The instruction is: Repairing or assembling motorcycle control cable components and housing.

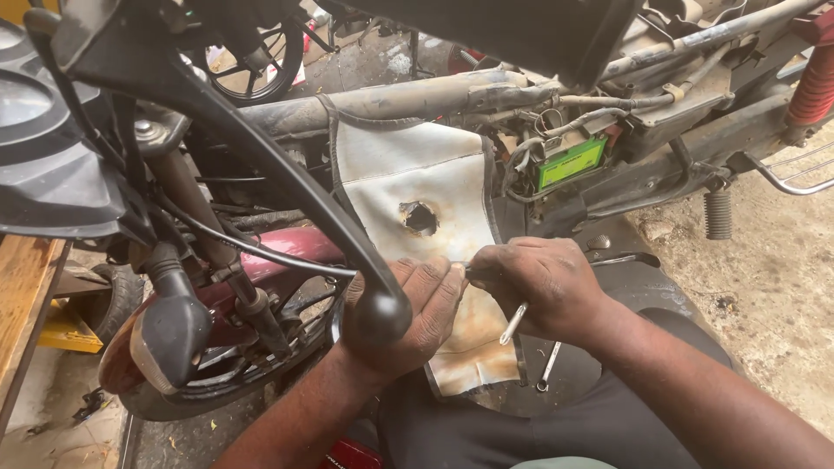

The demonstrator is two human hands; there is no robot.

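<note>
Two hands on one white cover (408,174): right hand (539,287) grips one wrench (512,323), left hand (417,313) lies flat.

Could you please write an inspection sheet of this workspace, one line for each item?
Surface: dusty concrete floor.
Job's things: stained white cover with a burnt hole, hung over the motorcycle frame; metal wrench.
Clutter: second wrench below.
Grippers: left hand rests on the cover; right hand grips the metal wrench.
Cables: black cable; wiring by green battery.
Surroundings: brake lever, wooden bench.
</note>
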